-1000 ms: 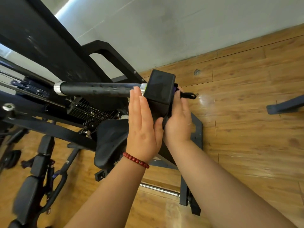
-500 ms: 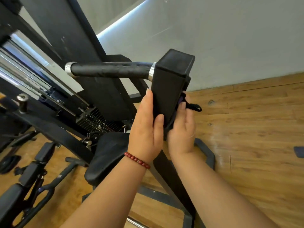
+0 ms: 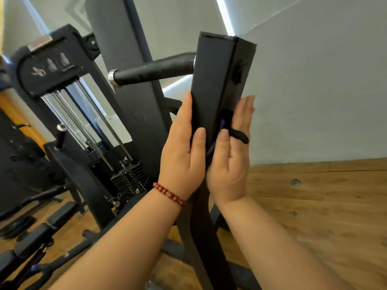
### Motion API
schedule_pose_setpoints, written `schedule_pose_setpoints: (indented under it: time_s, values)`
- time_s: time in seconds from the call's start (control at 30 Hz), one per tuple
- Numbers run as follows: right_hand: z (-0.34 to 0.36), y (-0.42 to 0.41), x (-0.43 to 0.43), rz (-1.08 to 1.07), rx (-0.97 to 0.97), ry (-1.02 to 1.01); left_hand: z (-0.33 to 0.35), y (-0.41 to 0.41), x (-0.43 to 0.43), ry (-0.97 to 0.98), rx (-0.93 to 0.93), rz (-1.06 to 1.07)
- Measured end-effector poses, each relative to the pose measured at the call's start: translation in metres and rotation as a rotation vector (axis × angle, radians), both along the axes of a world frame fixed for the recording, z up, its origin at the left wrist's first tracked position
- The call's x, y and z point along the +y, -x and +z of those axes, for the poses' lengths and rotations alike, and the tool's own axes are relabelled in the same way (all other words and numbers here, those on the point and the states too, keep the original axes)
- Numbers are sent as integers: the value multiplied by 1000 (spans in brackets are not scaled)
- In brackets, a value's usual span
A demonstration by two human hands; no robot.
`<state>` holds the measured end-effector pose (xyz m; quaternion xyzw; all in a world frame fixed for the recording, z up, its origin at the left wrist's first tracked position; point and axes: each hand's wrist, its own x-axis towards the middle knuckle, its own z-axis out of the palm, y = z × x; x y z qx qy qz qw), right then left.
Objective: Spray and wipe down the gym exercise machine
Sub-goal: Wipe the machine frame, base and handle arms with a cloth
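Matt black metal post (image 3: 211, 80), wood floor (image 3: 314, 206)

Both hands have slid down the post (image 3: 211, 84). A second ago the fingertips (image 3: 187, 105) of the left grip (image 3: 182, 155) reached the handle (image 3: 152, 73) where it joins the post; now they stop well below it. The right grip (image 3: 228, 164), earlier bent over the purple cloth (image 3: 223, 124) on the post's right face, now has its fingers (image 3: 247, 107) straight up along that face. The black loop (image 3: 240, 137), which stuck out past the post, now lies across a finger. The view has tipped upward: wall (image 3: 314, 91) has replaced floor behind the post's top, and guide rods (image 3: 94, 114) have appeared left of the post.
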<state>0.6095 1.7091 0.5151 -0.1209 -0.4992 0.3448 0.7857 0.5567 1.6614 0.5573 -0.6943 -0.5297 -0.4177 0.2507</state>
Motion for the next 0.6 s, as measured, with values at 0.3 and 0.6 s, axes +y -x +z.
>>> schedule_pose_setpoints:
  time_s: [0.3,0.6]
  values:
    - [-3,6,15,-66,38,-106,0,16,1,75,0,-75]
    - [24,-3,17,-50,130,-106,-6,16,1,41,-27,-37]
